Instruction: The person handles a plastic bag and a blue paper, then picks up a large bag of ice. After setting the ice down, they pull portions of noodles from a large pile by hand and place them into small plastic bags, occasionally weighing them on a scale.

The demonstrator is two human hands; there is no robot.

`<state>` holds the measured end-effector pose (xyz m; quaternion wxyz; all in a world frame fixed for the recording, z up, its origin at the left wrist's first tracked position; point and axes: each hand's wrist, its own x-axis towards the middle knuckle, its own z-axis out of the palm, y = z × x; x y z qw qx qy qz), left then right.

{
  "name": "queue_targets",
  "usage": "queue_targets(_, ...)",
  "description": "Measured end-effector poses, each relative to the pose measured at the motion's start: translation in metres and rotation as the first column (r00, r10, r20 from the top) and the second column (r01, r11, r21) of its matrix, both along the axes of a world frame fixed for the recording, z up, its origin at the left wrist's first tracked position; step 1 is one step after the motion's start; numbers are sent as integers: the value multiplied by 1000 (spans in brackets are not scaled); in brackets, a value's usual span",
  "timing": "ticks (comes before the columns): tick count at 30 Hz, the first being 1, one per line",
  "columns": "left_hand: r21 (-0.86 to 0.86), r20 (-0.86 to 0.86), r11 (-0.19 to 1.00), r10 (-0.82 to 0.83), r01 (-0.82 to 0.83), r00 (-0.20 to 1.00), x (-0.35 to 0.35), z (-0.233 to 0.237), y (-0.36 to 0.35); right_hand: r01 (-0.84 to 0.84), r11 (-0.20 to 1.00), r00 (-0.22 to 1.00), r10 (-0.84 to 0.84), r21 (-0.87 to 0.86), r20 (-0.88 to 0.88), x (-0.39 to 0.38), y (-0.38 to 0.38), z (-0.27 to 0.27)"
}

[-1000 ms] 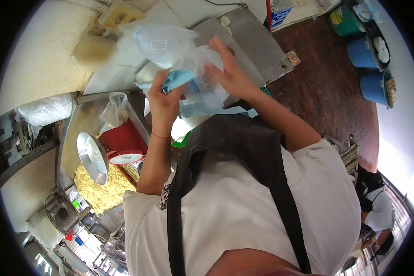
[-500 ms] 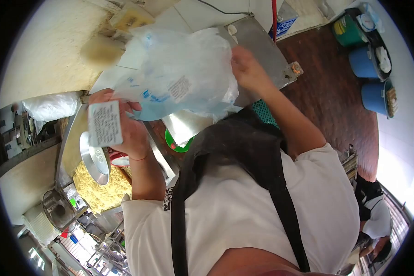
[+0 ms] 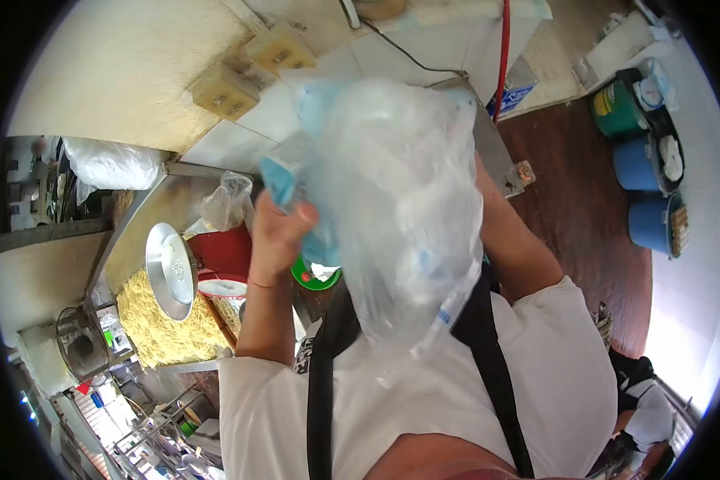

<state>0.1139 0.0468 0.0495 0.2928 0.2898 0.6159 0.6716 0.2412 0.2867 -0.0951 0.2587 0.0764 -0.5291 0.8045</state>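
Observation:
A big clear plastic bag (image 3: 412, 200) with blue print hangs spread out in front of my chest. My left hand (image 3: 278, 240) is closed at its left side, thumb pointing right, gripping a bluish bunched part of the plastic. My right forearm reaches up behind the bag's right edge; the hand itself is hidden by the plastic, so its fingers cannot be made out. Blurred motion leaves the print unreadable.
To the left, a metal bowl (image 3: 170, 272) sits by a heap of yellow noodles (image 3: 164, 328) and a red container (image 3: 220, 252). Below the bag is a green basin (image 3: 316, 276). A steel table (image 3: 496, 160) stands behind; blue bins (image 3: 636, 168) line the right wall. Another person (image 3: 648, 416) is at lower right.
The bag has swung from lying wide between both hands to hanging upright nearer my chest. My left hand has moved right; my right hand has gone behind the plastic.

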Motion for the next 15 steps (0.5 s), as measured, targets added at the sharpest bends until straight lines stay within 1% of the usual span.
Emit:
queue_targets(1,-2,57,996,-84,84,995,4,2,3,229,954,934,-159,-193,321,1,-18,31)
queue_targets(2,0,116,986,-166,167,979,5,3,3,329,916,879,-209,-230,428,-4,-27,46)
queue_targets(3,0,200,987,-157,160,967,4,2,1,399,891,837,-259,-215,482,-11,-33,54)
queue_targets(5,3,362,989,-141,151,921,1,-3,-1,384,902,865,-277,-196,420,-14,-39,65)
queue_targets(8,-21,463,961,-234,274,855,4,3,-5,331,912,912,-243,-241,330,-16,-34,72)
queue_targets(10,-39,351,992,-101,122,931,0,-16,-14,278,914,942,-200,-296,268,-15,-28,77)
queue_targets(12,-40,233,999,41,-32,972,-1,-23,-15,206,912,970,-145,-355,193,-13,-22,82)
queue_targets(13,39,351,996,61,-80,934,0,-22,-16,167,909,982,-117,-381,152,-12,-19,85)
queue_targets(14,124,334,984,79,-126,939,6,-5,-7,117,903,991,-83,-413,101,-10,-15,86)
queue_targets(15,88,290,981,143,-175,946,1,-9,-10,67,898,997,-46,-434,57,-8,-12,89)
